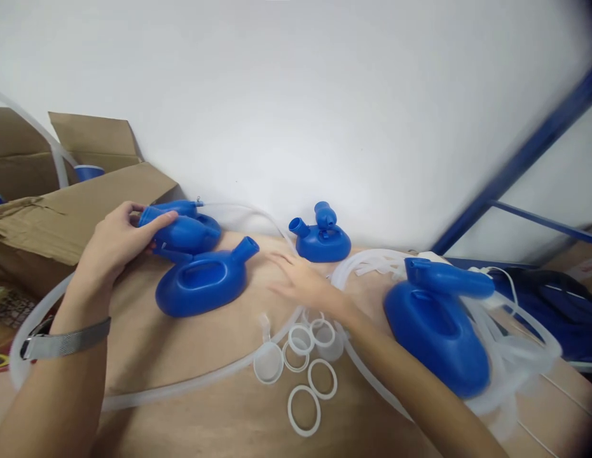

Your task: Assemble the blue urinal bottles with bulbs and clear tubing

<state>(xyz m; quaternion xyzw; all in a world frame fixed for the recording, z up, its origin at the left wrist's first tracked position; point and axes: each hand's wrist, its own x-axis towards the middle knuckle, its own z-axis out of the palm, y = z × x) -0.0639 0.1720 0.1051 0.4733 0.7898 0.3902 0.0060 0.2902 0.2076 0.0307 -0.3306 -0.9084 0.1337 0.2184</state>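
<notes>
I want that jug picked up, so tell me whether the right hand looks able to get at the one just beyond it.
Probably yes: the right hand looks empty, and nothing shows between it and the jug. The blue fitting on top could hinder a grip from above.

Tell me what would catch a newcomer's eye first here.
First, the blue handled bottles spread across the tabletop, bold against the white wall. Then the pale rings grouped near the front centre, and the translucent tubing looping at both sides.
</notes>
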